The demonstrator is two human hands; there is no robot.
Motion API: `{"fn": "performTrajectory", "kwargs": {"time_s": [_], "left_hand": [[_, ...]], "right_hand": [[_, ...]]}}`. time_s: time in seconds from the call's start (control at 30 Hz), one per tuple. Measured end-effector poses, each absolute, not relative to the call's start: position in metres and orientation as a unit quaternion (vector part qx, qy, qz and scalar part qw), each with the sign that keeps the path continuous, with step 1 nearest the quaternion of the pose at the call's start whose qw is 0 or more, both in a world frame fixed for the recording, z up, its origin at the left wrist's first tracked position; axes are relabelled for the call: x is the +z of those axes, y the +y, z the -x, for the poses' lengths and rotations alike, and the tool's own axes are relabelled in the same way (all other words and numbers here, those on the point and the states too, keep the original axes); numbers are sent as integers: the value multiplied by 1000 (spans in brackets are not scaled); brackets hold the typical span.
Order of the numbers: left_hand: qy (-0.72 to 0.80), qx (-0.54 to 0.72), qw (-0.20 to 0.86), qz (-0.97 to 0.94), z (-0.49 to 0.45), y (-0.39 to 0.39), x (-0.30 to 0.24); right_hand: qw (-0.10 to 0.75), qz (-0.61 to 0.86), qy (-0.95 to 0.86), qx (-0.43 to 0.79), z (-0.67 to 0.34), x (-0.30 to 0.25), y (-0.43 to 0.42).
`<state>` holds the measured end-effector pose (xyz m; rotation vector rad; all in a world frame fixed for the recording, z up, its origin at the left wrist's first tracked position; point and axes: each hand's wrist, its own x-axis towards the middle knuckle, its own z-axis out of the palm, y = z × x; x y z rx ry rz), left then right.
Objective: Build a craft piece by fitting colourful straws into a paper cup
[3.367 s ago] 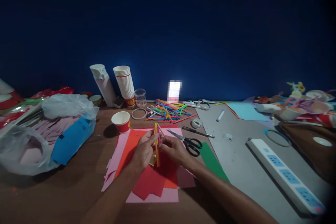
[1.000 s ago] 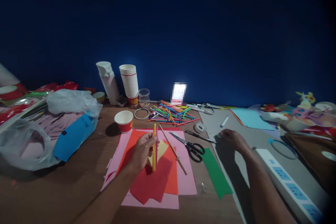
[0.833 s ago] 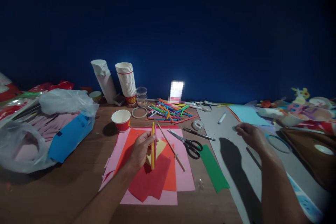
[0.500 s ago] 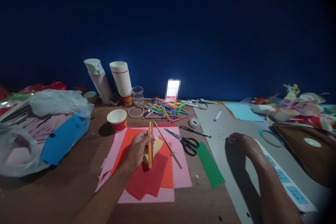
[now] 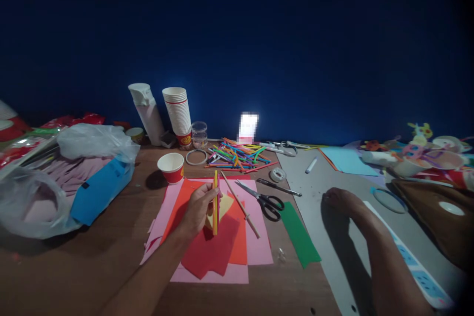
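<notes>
Left hand point(image 5: 198, 212) holds perhaps two straws point(image 5: 215, 207); right point(image 5: 342, 200) empty.

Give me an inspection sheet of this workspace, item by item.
Surface: wooden table, grey mat to its right.
Job's things: yellow stick and pink stick upright over stacked craft paper; wooden stick and scissors nearby.
Clutter: coloured sticks, plastic bag, stacked paper cups.
Hands: left hand grips both sticks; right hand curled over the mat, grip unclear.
Cables: power strip, cord not seen.
Surroundings: dark blue wall.
</notes>
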<state>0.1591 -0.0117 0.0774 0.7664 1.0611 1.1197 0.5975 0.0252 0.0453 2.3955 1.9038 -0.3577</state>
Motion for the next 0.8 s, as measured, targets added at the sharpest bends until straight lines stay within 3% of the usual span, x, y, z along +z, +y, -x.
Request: {"fn": "performTrajectory", "kwargs": {"time_s": [0.23, 0.3, 0.4, 0.57, 0.8], "left_hand": [[461, 544, 629, -310, -145, -4, 88], [459, 590, 598, -291, -133, 1, 93], [448, 642, 556, -281, -119, 7, 97], [440, 640, 570, -269, -121, 7, 89], [438, 625, 598, -244, -129, 4, 81]], "right_hand": [[8, -791, 608, -71, -586, 64, 29], [-69, -762, 643, -27, -564, 77, 34], [-195, -668, 710, -106, -505, 99, 55], [-290, -508, 784, -206, -379, 125, 118], [-299, -486, 809, -142, -250, 144, 206]]}}
